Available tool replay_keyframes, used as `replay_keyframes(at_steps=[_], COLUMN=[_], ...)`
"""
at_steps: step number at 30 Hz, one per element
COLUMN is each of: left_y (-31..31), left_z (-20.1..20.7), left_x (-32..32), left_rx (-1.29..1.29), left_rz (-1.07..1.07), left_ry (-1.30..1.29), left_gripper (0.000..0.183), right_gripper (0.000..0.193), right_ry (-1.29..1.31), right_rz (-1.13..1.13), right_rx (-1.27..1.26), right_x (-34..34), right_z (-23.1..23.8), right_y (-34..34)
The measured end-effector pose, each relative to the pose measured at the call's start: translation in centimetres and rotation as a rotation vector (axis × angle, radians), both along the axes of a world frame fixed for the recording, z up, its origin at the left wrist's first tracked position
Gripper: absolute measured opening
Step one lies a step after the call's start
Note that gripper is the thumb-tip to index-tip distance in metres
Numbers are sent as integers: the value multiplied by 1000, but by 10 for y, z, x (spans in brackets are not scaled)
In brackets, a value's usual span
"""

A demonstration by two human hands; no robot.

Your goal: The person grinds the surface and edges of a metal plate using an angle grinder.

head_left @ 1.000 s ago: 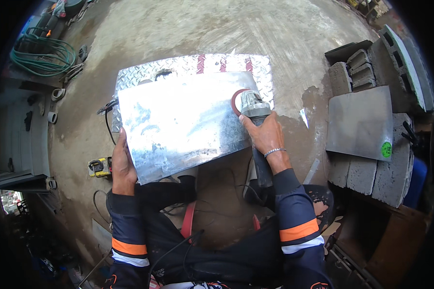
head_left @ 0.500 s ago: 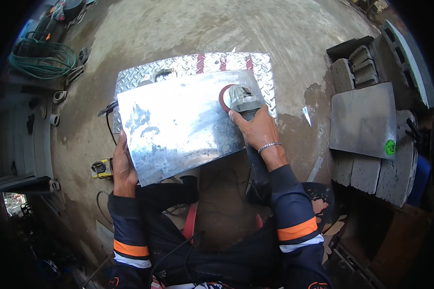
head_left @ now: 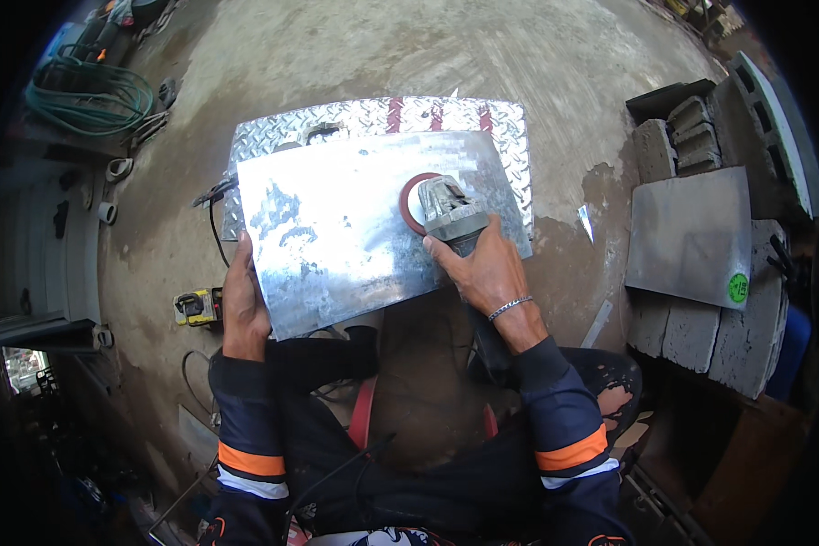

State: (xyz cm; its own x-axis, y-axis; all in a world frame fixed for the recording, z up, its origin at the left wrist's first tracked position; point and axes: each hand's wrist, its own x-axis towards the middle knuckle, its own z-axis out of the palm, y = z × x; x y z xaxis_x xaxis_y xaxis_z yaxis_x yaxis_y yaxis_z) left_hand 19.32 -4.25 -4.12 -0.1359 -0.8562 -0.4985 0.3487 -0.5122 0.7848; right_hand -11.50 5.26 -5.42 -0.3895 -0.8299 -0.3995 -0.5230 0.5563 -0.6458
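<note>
A: Right hand [head_left: 487, 273]?
B: Wrapped round the grinder [head_left: 455, 218]. Red-rimmed disc [head_left: 407, 205] ahead-left of that hand, over the metal sheet [head_left: 337, 214]; contact hard to tell.
A: Sheet's lie?
B: Long axis sideways, from left hand [head_left: 246, 305] to beyond the right. Left hand clasps its left edge, near corner. Right hand nearer the disc; left well apart.

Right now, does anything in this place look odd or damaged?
The metal sheet looks blotchy: dark, uneven patches mark its left part, unlike its brighter middle. A shiny sliver lies on the floor to its right, like stray scrap.
</note>
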Motion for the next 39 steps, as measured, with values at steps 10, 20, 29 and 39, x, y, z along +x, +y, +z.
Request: replay_keyframes(at_steps=[10, 20, 29, 39], left_y=[-3, -4, -5, -2], left_z=[-4, -9, -12, -13], left_x=[0, 6, 0, -5], left_rx=[1, 14, 9, 43], left_rz=[-13, -11, 1, 24], left_ry=[62, 65, 84, 66], left_gripper=[51, 52, 52, 53], right_gripper=[90, 90, 88, 85], right_ry=[48, -44, 62, 12], right_rz=[-146, 70, -106, 156], right_rx=[-39, 9, -21, -85], right_x=[-25, 16, -9, 62], right_z=[-19, 23, -4, 45], right_y=[26, 35, 42, 32])
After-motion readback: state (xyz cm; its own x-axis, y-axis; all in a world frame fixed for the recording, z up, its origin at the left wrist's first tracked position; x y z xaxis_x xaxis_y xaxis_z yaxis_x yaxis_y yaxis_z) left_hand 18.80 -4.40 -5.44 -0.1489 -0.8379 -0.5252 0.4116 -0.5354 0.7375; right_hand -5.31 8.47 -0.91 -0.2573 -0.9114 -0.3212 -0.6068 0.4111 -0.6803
